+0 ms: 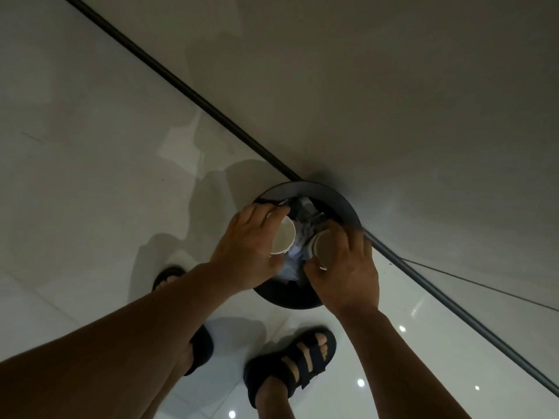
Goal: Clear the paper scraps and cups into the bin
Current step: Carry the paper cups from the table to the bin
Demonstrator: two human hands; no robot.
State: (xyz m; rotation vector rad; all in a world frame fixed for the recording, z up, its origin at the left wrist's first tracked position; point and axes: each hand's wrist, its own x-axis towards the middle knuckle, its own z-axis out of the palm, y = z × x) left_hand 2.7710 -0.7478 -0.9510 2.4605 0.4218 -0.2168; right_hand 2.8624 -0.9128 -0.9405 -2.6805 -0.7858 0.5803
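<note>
Your black strapped sandals, the right one (299,361) and the left one (199,349), stood on a glossy pale tiled floor (75,176) that mirrored small round lights (361,382). A dark strip (181,88) ran along the foot of the plain grey wall (393,86), and a thin dark line (484,286) crossed that wall low at your right.

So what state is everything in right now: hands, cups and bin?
left hand, grips the left cup.
right hand, grips the right cup.
left cup, tilted, over the bin.
right cup, tilted, over the bin.
bin, open-topped, paper scraps inside.
</note>
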